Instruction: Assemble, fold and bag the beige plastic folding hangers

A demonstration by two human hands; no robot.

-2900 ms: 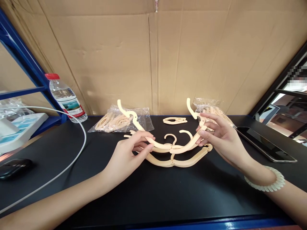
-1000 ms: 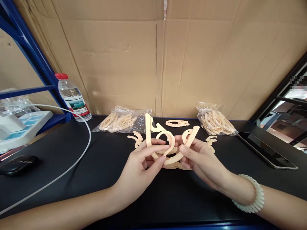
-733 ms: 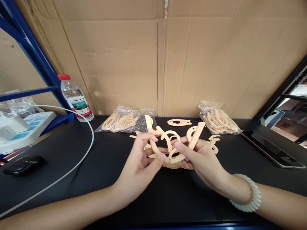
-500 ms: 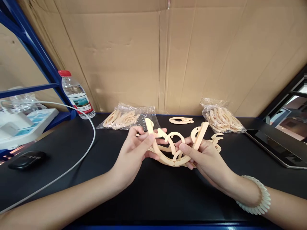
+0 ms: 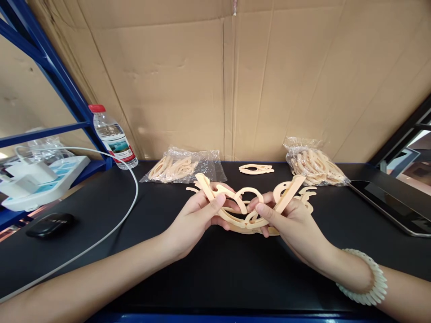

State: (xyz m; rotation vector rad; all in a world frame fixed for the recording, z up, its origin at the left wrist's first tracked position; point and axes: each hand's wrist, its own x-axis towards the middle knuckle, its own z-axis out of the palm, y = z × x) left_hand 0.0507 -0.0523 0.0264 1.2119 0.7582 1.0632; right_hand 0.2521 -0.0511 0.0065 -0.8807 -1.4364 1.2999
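Wider-spread hanger [image 5: 237, 221], tight in both hands [image 5: 198, 214] [image 5: 292, 224]

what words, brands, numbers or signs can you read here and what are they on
None can be read.
Label on the water bottle: printed, but too small and blurred.
Power strip: no legible text.
Held folding hanger: no legible lettering.
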